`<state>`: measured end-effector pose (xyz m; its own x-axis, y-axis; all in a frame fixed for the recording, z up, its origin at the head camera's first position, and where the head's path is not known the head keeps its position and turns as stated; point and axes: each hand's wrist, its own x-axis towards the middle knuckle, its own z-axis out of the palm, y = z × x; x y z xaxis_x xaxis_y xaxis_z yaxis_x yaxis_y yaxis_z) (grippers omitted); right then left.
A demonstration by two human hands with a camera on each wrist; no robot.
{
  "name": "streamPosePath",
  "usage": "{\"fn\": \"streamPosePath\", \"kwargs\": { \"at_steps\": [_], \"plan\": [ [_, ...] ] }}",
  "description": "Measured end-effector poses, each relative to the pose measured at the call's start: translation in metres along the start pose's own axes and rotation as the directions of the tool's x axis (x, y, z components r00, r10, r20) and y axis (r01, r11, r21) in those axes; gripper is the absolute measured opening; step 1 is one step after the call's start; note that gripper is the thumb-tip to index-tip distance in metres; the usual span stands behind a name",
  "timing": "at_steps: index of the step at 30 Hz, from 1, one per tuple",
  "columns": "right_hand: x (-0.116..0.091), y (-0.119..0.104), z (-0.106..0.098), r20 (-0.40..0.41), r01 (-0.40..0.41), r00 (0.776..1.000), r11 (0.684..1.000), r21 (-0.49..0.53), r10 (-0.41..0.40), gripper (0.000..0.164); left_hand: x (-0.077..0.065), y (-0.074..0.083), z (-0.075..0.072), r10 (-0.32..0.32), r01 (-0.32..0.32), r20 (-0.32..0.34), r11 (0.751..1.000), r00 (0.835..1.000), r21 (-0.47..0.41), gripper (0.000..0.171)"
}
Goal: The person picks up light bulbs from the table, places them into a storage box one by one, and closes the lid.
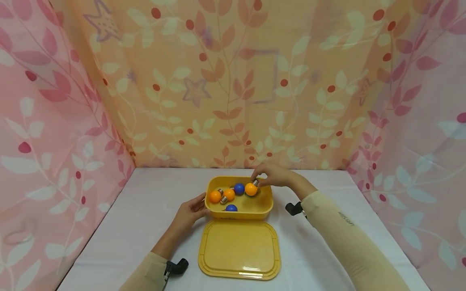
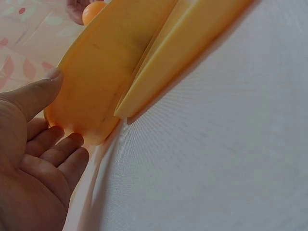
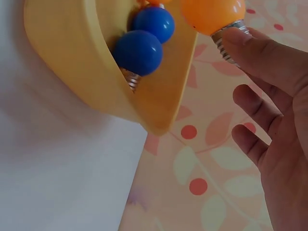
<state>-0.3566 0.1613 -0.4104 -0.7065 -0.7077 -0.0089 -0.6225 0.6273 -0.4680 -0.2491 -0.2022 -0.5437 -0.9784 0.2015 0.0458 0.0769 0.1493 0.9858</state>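
My right hand point(image 1: 275, 174) pinches an orange light bulb point(image 1: 251, 189) by its metal screw base, between thumb and finger, over the right part of a yellow plastic box point(image 1: 269, 204). In the right wrist view the bulb's round head points away from the hand, and the other fingers stand loose. At the box's left end, my left hand point(image 1: 190, 211) touches the outer wall with thumb and loosely bent fingertips. Inside the box lie orange bulbs point(image 1: 215, 197) and blue bulbs point(image 3: 138, 53), some with their metal bases showing.
A flat yellow lid point(image 1: 239, 249) lies on the white-covered table point(image 1: 153, 194), just in front of the box. Behind the table hangs a flowered curtain point(image 1: 233, 121), with pink flowered cloth point(image 1: 54, 133) on both sides. Each wrist wears a small black camera point(image 1: 177, 266).
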Motion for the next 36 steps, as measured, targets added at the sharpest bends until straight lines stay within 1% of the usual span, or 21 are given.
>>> {"fn": "streamPosePath", "kwargs": {
  "at_steps": [4, 7, 9, 13, 18, 21, 28, 36],
  "plan": [
    [0.005, -0.002, 0.007, 0.051, 0.022, 0.998, 1.000, 0.000, -0.022, 0.025, 0.000, 0.002, -0.001, -0.003, 0.003, 0.008, 1.000, 1.000, 0.005, 0.072],
    [0.009, -0.003, 0.012, 0.093, 0.055, 0.994, 0.998, -0.011, -0.054, 0.024, -0.001, 0.003, -0.001, -0.008, 0.008, 0.010, 1.000, 1.000, 0.003, 0.071],
    [0.011, -0.003, 0.014, 0.122, 0.064, 0.991, 0.998, -0.015, -0.062, 0.024, 0.000, 0.004, 0.000, -0.006, 0.006, 0.009, 1.000, 1.000, 0.007, 0.071],
    [0.015, -0.005, 0.018, 0.177, 0.052, 0.983, 0.999, -0.007, -0.050, 0.025, 0.000, 0.003, 0.000, -0.016, 0.016, -0.001, 1.000, 1.000, 0.016, 0.071],
    [0.017, -0.009, 0.023, 0.229, 0.003, 0.973, 1.000, -0.006, -0.001, 0.024, -0.001, 0.003, 0.000, -0.009, 0.009, 0.004, 1.000, 1.000, 0.004, 0.070],
    [0.019, -0.009, 0.028, 0.253, -0.024, 0.967, 1.000, -0.012, 0.026, 0.023, -0.001, 0.002, 0.000, 0.000, 0.000, 0.016, 1.000, 1.000, -0.009, 0.070],
    [0.027, -0.011, 0.037, 0.293, 0.025, 0.956, 0.998, -0.051, -0.009, 0.023, -0.003, 0.002, 0.001, 0.010, -0.009, 0.024, 1.000, 1.000, -0.020, 0.073],
    [0.032, -0.014, 0.043, 0.316, 0.025, 0.949, 0.999, -0.044, -0.010, 0.022, -0.001, 0.002, 0.000, 0.006, -0.006, 0.019, 1.000, 1.000, -0.023, 0.073]
  ]
}}
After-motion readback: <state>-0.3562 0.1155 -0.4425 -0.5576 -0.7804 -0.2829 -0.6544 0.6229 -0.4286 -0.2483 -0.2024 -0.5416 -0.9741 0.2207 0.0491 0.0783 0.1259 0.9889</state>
